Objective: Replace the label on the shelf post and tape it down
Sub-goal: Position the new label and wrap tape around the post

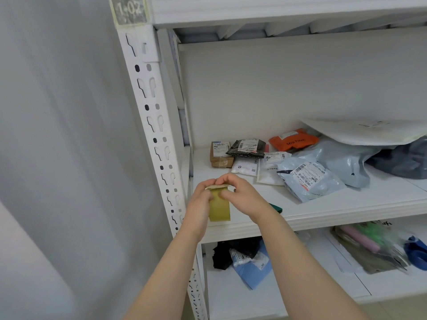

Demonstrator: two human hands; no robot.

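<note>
Both my hands hold a roll of yellowish packing tape (219, 207) in front of the middle shelf's front edge. My left hand (199, 205) grips the roll from its left side. My right hand (240, 195) pinches the tape at the top of the roll with curled fingers. The white slotted shelf post (153, 116) rises just left of my hands. At its top, an old label reading 1-02 (129, 10) is stuck under yellowed tape, far above both hands.
Several parcels and mailer bags (307, 179) lie on the middle shelf (346, 211), to the right of my hands. The lower shelf (300, 294) carries bags and packets. A grey wall (57, 135) is on the left.
</note>
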